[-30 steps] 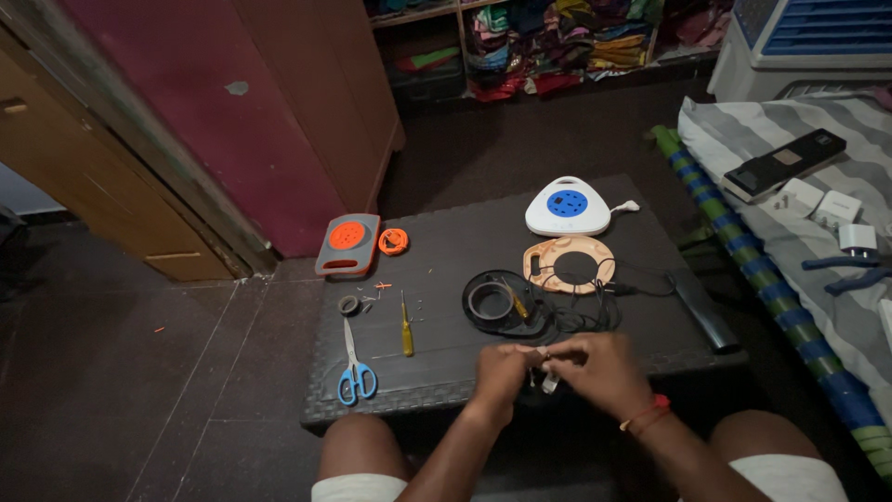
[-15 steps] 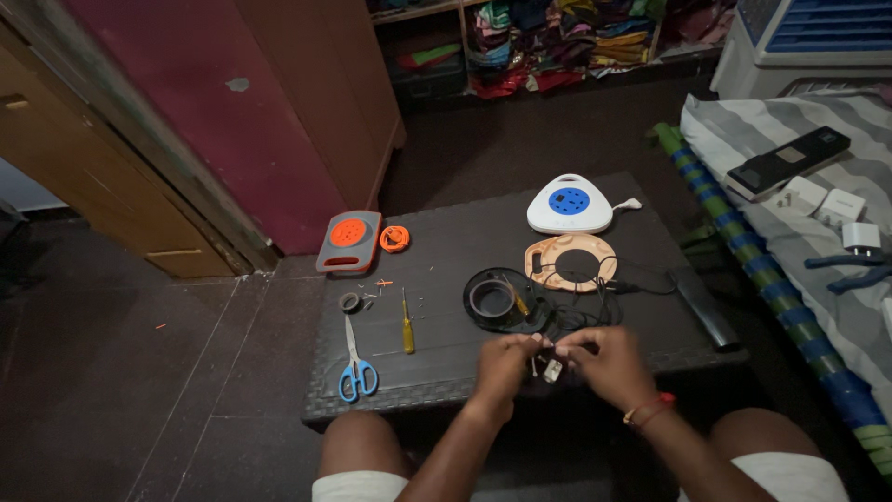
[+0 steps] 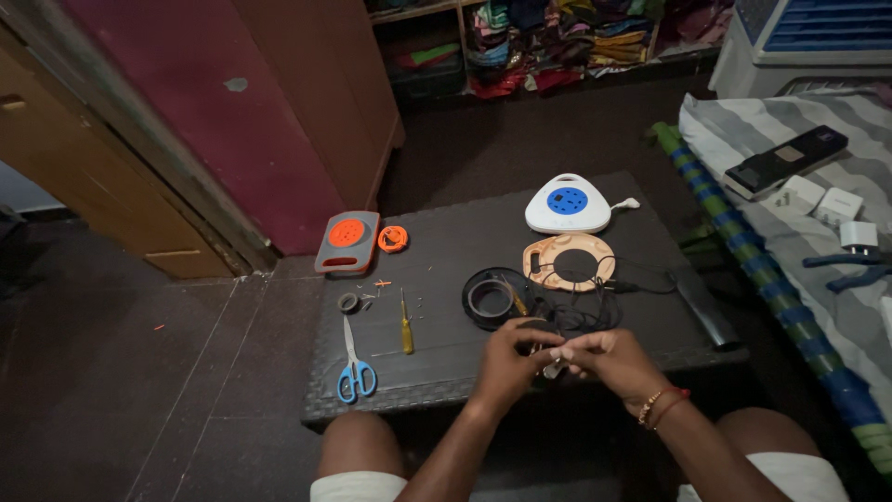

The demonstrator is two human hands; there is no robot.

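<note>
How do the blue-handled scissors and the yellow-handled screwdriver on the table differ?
The scissors are longer, with blue loop handles toward the person; the screwdriver is shorter, a single slim yellow-handled shaft. The scissors lie nearer the table edge, left of the screwdriver. Both lie flat, roughly parallel, untouched, left of the left hand and right hand.

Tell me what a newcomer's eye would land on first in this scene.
Both hands, the left hand and right hand, meet at the near edge of the dark low table, pinching a small pale part between the fingertips. Behind them lie a tangle of black wire and a roll of black tape. Brightest are the white triangular socket box with a blue centre at the far edge and the blue-handled scissors at near left.
</note>
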